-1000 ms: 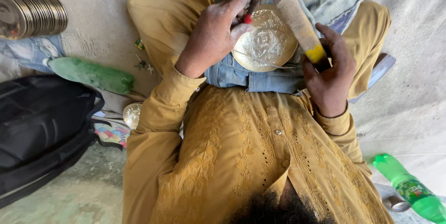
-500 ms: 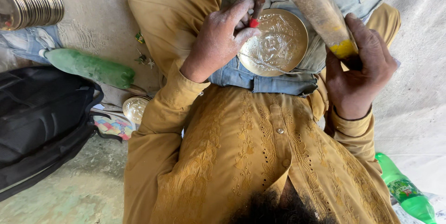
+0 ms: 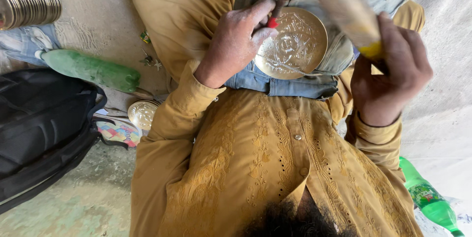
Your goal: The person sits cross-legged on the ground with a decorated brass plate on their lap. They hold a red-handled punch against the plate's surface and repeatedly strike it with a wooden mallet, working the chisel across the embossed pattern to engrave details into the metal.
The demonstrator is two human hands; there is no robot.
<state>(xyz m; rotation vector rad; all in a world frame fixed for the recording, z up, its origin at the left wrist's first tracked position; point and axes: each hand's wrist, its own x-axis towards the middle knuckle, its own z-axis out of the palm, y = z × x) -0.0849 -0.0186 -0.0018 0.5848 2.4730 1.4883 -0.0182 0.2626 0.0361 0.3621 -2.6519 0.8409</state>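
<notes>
Rough concrete floor (image 3: 98,21), pale and sandy, runs under everything I can see from the head view.

Item one: round brass plate (image 3: 295,45), engraved with a pattern, lying on blue denim cloth (image 3: 295,85) across the lap.

Item two: left hand (image 3: 236,40), fingers closed around a small tool with a red band (image 3: 272,22), its tip on the plate's upper left rim.

Item three: right hand (image 3: 388,70), closed around the yellow-ended handle of a wooden mallet (image 3: 344,8), raised above the plate and blurred.

Item four: green plastic bottle (image 3: 91,70) lying on the floor, left of the knee.

Item five: black bag (image 3: 39,129), just beside that bottle.

Item six: stack of metal discs (image 3: 27,1), top left corner.

Item seven: second green bottle (image 3: 427,197), lower right.

Item eight: small brass dish (image 3: 141,114) by the elbow.
</notes>
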